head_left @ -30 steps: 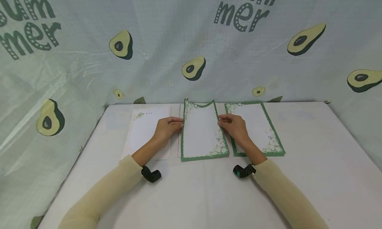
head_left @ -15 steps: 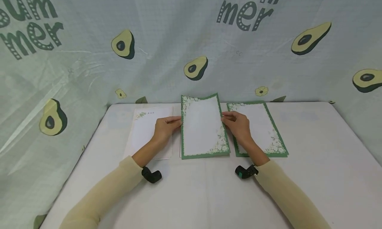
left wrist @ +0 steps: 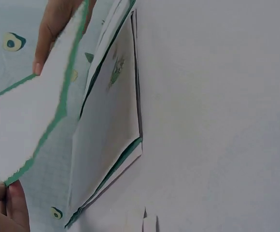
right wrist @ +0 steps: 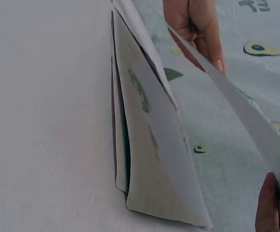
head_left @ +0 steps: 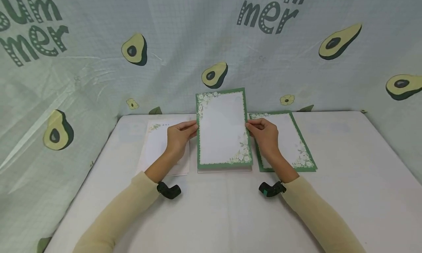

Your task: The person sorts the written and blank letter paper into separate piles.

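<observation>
Fingers (head_left: 187, 124) of left hand (head_left: 178, 137) and right hand (head_left: 267, 137) pinch the green-bordered sheet (head_left: 223, 130) by its side edges: light, bendy, crease-prone paper, likely best held there!

The counter (head_left: 211, 212) is pale, its far corners rounded. Toward its far side lie papers in a row: a white paper (head_left: 155, 145) at left, a green-bordered paper (head_left: 287, 135) with pale flowers at right, and a middle paper (head_left: 224, 170) between, its near edge showing.
</observation>
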`<state>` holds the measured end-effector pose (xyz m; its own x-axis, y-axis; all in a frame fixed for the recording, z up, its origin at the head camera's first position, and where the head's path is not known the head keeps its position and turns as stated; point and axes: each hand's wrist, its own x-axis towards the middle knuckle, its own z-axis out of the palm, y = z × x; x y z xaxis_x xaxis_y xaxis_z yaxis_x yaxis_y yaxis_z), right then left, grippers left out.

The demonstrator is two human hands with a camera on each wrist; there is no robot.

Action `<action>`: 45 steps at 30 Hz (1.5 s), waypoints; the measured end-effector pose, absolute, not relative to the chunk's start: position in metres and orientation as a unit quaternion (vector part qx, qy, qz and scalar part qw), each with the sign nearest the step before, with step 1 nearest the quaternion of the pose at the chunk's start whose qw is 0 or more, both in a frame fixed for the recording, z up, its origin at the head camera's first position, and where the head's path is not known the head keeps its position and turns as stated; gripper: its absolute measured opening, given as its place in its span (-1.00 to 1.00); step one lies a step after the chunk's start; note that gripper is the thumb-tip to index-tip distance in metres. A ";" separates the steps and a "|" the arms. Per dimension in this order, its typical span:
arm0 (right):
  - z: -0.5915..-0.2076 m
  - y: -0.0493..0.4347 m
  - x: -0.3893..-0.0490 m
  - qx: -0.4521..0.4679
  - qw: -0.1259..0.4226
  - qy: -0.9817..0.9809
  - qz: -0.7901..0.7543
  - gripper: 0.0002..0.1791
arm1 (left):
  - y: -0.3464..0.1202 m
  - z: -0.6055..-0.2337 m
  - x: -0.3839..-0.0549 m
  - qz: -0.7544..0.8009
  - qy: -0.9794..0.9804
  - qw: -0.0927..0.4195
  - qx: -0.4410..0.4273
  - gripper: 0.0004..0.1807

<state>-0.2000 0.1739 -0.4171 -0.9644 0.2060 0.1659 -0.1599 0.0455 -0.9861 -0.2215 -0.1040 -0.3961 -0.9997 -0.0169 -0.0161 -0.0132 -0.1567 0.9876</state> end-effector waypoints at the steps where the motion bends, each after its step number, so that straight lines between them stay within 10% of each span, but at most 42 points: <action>1: -0.417 0.174 -0.200 -0.020 0.134 -0.705 0.696 -0.73 | -0.103 -0.397 -0.221 -0.760 -0.650 0.006 0.008 -0.67; 45: -0.423 0.185 -0.196 0.009 0.135 -0.618 0.774 -0.66 | -0.085 -0.404 -0.223 -0.789 -0.612 0.057 0.016 -0.74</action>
<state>-0.1958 0.1854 -0.4233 -0.9633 0.1985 0.1805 -0.2200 -0.1996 -0.9549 -0.2225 -0.0847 -0.4044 -0.9931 -0.1087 0.0446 0.0701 -0.2440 0.9672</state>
